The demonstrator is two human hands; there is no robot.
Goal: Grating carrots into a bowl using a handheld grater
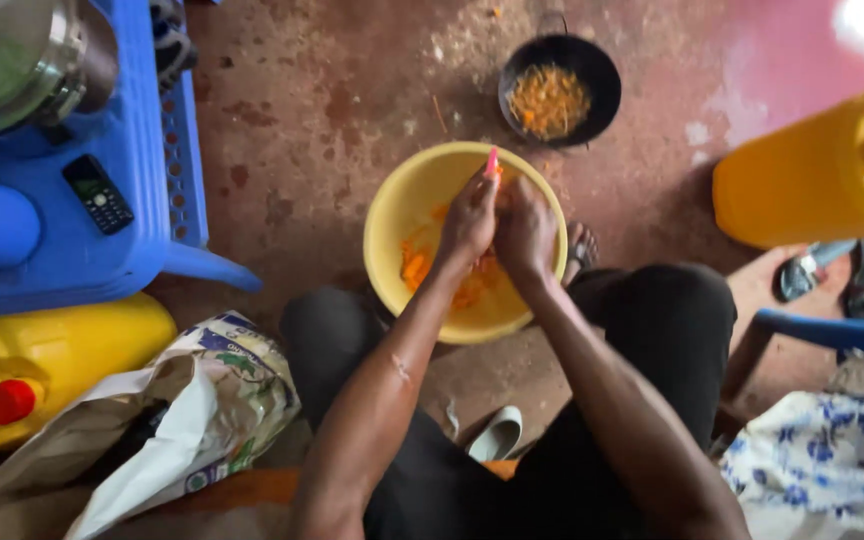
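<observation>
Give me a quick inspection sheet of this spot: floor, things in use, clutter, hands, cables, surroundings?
Surface: worn reddish floor, stained and patchy.
Job's things: yellow bowl with orange shreds; black pan beyond it, also holding orange shreds.
Clutter: printed bag, two yellow jugs, phone on a blue chair, metal pot, sandals.
Hands: left hand and right hand pressed together over the bowl, a small orange piece at the fingertips; exact grip unclear.
Cables: nothing seen.
Surroundings: person's dark-clothed knees either side of the bowl; patterned blue-and-white cloth at right.
</observation>
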